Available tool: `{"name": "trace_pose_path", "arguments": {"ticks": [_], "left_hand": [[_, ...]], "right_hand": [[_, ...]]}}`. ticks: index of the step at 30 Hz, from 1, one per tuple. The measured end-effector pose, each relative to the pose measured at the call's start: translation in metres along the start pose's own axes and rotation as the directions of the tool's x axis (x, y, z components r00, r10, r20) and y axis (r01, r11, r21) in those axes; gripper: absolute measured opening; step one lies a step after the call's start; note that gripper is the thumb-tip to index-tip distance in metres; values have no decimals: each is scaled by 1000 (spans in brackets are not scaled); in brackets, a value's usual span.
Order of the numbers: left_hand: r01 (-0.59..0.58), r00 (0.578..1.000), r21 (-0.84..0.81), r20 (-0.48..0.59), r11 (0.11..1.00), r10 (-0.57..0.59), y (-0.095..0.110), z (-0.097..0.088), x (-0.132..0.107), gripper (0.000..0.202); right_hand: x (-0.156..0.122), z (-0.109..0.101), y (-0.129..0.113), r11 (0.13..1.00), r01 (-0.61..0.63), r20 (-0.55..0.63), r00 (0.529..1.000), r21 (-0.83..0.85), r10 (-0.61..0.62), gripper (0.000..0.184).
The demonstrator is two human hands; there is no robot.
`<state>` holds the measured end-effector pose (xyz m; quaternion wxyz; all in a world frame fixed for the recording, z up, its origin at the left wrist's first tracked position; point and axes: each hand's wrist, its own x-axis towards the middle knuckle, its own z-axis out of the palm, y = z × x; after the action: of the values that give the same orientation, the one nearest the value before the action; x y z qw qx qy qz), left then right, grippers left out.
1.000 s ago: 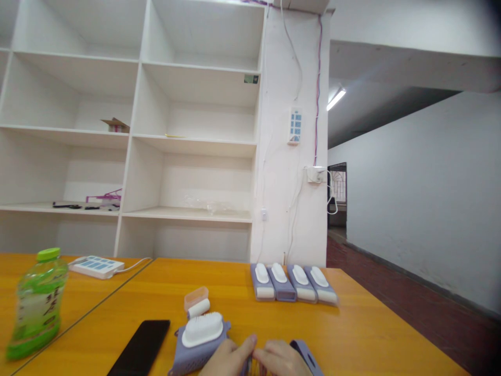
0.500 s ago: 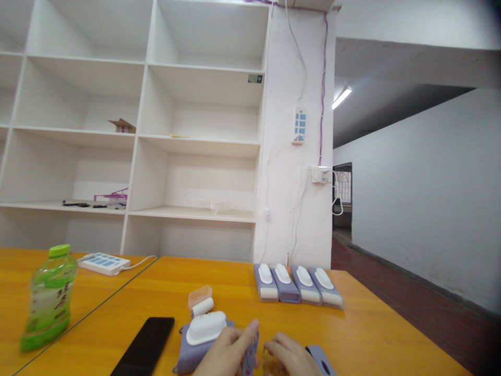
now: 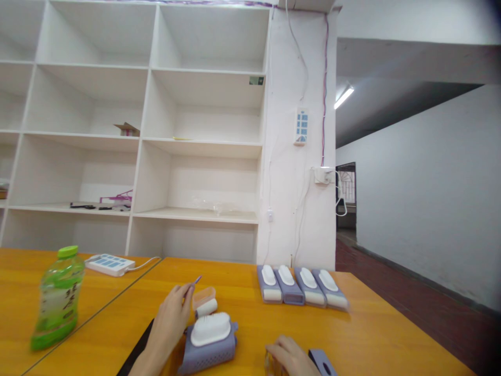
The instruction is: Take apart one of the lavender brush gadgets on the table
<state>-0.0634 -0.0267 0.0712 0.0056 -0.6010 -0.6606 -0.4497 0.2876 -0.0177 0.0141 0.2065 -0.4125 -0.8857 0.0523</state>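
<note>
Here, the left hand (image 3: 171,317) pinches a thin purple strip (image 3: 195,281) above the orange table (image 3: 371,334); at 3 o'clock, the right hand (image 3: 291,357) curls over something unclear.

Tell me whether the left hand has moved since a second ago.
Yes. The left hand has left the right hand and gone forward and left, past the brush basket, towards the small orange-lidded container, pinching something thin and purple.

Thin purple strip (image 3: 197,280) raised, tilted, pinched at one end; lavender case (image 3: 210,349) (white brush on top) flat on tabletop.
</note>
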Motion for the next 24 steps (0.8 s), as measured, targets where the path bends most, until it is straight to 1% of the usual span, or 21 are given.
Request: {"name": "trace_pose_path", "arguments": {"ticks": [2,4,8,9,11,13,15,17,18,20,22,23,24], "left_hand": [[14,999,91,47,996,-18,-7,3,-2,42],[-4,997,117,78,993,-5,-4,4,-5,40],[-77,986,35,148,996,71,15,5,-9,35],[-72,983,15,173,997,68,20,6,-9,35],[-28,977,0,213,1000,27,25,10,-10,35],[19,975,19,222,1000,-23,26,13,-12,33],[42,981,58,186,997,-52,24,15,-12,33],[56,991,93,113,994,-67,23,12,-11,37],[59,996,94,63,994,-65,25,9,-11,38],[36,998,45,-50,998,-33,33,0,-12,37],[-46,989,-55,-140,997,38,48,-7,-18,36],[-111,983,-103,-158,988,94,57,-7,-23,35],[-187,974,-142,-158,972,164,68,-5,-29,33]], "right_hand": [[0,0,4,999,42,-5,999,10,-42,37],[0,1,8,996,91,-13,996,10,-90,41],[1,3,14,990,140,-39,989,-15,-141,40],[1,3,13,990,139,-40,989,-24,-139,40],[1,-2,7,990,134,-37,990,-33,-135,39],[-2,-13,-3,989,145,-49,988,-19,-145,38],[-7,-29,-13,984,177,-98,980,16,-175,40],[-15,-47,-17,988,152,-228,963,16,-145,34],[-19,-55,-16,991,133,-300,946,10,-124,31],[-27,-70,-7,999,39,-430,902,10,-31,29],[-35,-78,7,993,-108,-487,865,54,121,32],[-38,-79,14,984,-158,-477,860,84,179,33],[-40,-78,21,974,-196,-430,874,111,224,35]]}}
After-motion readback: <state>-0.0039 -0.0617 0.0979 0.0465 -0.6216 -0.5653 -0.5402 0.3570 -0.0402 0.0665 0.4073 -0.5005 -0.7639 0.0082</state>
